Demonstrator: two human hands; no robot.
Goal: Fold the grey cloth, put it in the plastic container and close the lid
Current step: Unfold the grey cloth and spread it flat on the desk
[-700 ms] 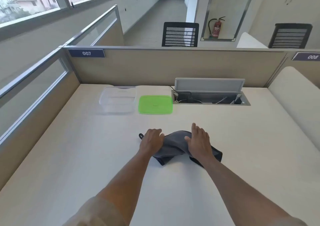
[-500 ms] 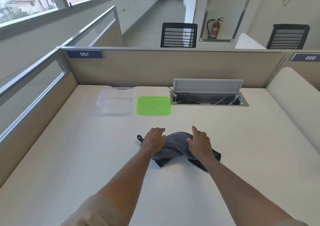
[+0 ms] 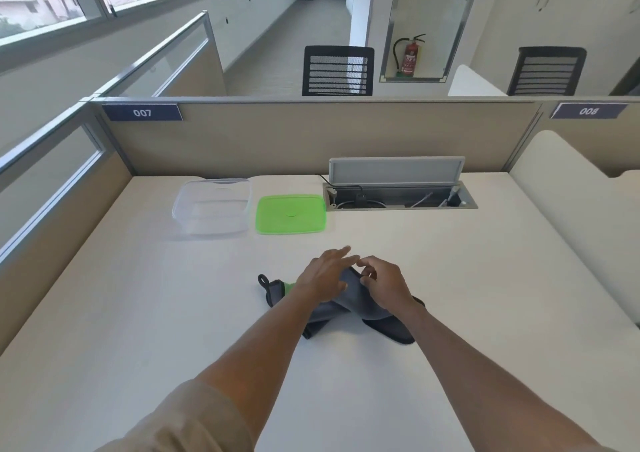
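Note:
The grey cloth (image 3: 349, 307) lies bunched on the white desk (image 3: 156, 313), with a black loop and a green tag at its left end. My left hand (image 3: 323, 273) rests on the cloth's top with its fingers stretched forward. Close beside it, my right hand (image 3: 384, 283) pinches a raised fold of the cloth between thumb and fingers. The two hands nearly touch at the fingertips. The clear plastic container (image 3: 211, 207) stands open at the back of the desk, and its green lid (image 3: 291, 214) lies flat just to its right.
An open cable tray (image 3: 398, 197) with a raised grey flap is set into the desk behind the lid. Beige partition walls (image 3: 311, 136) close the back and left sides. A second desk top (image 3: 571, 188) adjoins on the right.
Both hands have come together over the middle of the cloth. The right hand has curled into a pinch on a fold, and the cloth's left end with the loop is now uncovered.

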